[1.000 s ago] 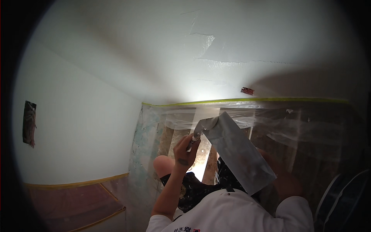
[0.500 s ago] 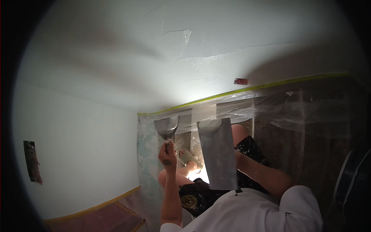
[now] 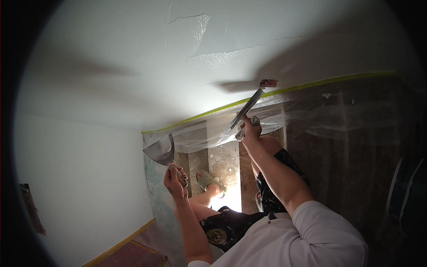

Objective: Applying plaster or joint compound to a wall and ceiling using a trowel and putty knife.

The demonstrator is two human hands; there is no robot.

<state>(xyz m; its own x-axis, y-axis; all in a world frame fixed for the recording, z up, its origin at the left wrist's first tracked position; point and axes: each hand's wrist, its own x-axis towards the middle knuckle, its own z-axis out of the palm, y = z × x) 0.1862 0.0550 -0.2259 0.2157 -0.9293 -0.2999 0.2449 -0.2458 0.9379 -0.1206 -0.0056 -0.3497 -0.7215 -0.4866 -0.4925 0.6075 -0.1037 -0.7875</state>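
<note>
Since a moment ago the right hand (image 3: pixel 251 129), gripping the long trowel (image 3: pixel 246 109), has swung it edge-on against the wall (plastering under way), while the left hand (image 3: pixel 175 178) grips the small scraper (image 3: pixel 160 151).

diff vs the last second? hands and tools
The right hand swung its wide trowel from flat in front up toward the wall, now seen edge-on. The left hand lowered its putty knife leftward. Both grips unchanged; plastic sheeting still taped.

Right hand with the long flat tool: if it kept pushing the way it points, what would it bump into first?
Probably the white wall just above the yellow tape; the right hand aims its flat blade there, though depth is unclear.
</note>
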